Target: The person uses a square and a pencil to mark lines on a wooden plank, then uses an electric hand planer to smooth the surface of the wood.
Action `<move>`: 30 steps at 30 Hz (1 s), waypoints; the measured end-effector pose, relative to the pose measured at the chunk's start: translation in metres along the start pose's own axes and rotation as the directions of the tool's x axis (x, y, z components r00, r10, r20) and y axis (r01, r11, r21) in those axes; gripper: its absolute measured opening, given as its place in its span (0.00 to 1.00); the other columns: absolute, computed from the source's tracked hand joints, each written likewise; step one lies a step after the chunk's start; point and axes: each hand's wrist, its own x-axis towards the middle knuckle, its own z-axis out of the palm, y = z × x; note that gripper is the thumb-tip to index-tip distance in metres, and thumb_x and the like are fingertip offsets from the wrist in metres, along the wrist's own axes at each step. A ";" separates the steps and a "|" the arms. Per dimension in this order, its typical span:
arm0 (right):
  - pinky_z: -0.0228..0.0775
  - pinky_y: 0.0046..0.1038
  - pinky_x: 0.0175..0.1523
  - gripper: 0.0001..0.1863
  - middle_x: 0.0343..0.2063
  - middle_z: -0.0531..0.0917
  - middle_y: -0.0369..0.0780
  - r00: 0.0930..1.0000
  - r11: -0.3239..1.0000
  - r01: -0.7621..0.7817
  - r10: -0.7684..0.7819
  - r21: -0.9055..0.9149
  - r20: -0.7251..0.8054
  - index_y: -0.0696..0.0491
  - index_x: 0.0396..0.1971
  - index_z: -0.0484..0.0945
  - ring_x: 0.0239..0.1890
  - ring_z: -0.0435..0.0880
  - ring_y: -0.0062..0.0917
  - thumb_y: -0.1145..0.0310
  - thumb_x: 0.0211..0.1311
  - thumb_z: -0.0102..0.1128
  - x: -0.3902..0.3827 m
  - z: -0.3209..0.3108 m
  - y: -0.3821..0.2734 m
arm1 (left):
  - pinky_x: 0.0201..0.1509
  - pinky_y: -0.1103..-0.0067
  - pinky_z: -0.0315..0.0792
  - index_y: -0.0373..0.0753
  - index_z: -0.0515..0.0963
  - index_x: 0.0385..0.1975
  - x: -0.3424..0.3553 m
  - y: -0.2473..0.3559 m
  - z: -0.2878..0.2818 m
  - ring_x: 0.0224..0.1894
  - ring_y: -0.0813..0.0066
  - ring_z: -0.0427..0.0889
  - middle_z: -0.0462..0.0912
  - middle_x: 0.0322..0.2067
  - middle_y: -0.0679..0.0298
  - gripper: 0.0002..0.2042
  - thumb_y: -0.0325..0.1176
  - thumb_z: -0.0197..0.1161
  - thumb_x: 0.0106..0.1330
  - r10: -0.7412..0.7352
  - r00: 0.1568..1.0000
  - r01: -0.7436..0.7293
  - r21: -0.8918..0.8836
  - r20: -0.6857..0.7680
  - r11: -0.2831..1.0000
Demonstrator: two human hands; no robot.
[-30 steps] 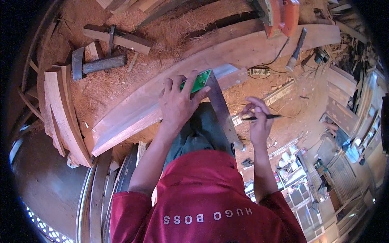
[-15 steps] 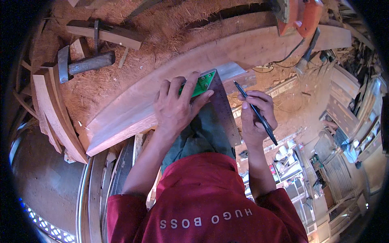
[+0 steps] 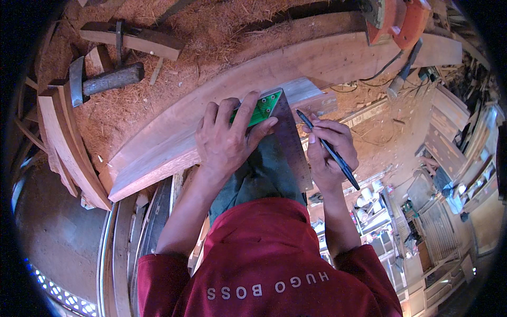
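Observation:
My left hand (image 3: 226, 134) grips the green handle of a try square (image 3: 291, 140) against a wooden board (image 3: 158, 158). The square's dark metal blade extends past the board's near edge toward my body. Between the fingers of my right hand (image 3: 332, 150) is a black pen (image 3: 328, 149), slanted with its tip up and left, close to the blade's right side. Whether the tip touches the wood I cannot tell. The board lies against a long curved plank (image 3: 253, 68) on the bench.
A hammer (image 3: 105, 82) and short wood blocks (image 3: 132, 39) lie among shavings at the far left. Curved wooden pieces (image 3: 68, 142) stand at the left. An orange power tool (image 3: 404, 26) rests at the far right, with a brush (image 3: 404, 74) beside it.
My right hand has brought the pen slightly left, nearer the square's blade. The left hand still holds the square on the board. The whole view has shifted a little.

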 end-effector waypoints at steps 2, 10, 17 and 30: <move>0.81 0.30 0.51 0.07 0.38 0.84 0.46 0.998 0.998 0.051 -0.050 -0.022 0.042 0.60 0.36 0.80 0.44 0.87 0.33 0.81 0.58 0.65 0.002 -0.002 -0.001 | 0.32 0.72 0.75 0.49 0.81 0.51 0.000 0.000 -0.001 0.35 0.66 0.77 0.79 0.36 0.66 0.27 0.57 0.72 0.54 -0.006 1.000 0.006 -0.003 0.015 1.000; 0.82 0.30 0.52 0.07 0.37 0.85 0.45 0.993 0.994 0.103 -0.100 -0.043 0.064 0.60 0.36 0.81 0.44 0.87 0.33 0.82 0.57 0.65 0.005 -0.001 -0.002 | 0.33 0.73 0.75 0.49 0.81 0.51 0.001 0.000 -0.002 0.36 0.66 0.77 0.79 0.36 0.66 0.27 0.56 0.71 0.55 -0.004 1.000 0.004 -0.005 0.029 1.000; 0.82 0.32 0.52 0.07 0.38 0.85 0.45 0.985 0.986 0.164 -0.162 -0.024 0.054 0.59 0.35 0.82 0.44 0.87 0.35 0.82 0.56 0.67 0.006 0.003 -0.002 | 0.33 0.72 0.75 0.49 0.81 0.51 0.001 0.000 -0.002 0.36 0.66 0.78 0.79 0.36 0.66 0.27 0.57 0.71 0.55 0.003 1.000 -0.003 -0.016 0.012 1.000; 0.83 0.30 0.48 0.11 0.35 0.86 0.43 0.994 0.998 0.009 -0.002 -0.059 0.112 0.58 0.34 0.84 0.40 0.88 0.32 0.83 0.48 0.69 -0.011 -0.022 -0.007 | 0.33 0.72 0.75 0.49 0.81 0.50 -0.001 0.000 -0.001 0.36 0.66 0.79 0.79 0.36 0.66 0.26 0.56 0.71 0.55 -0.007 1.000 0.007 -0.015 0.001 1.000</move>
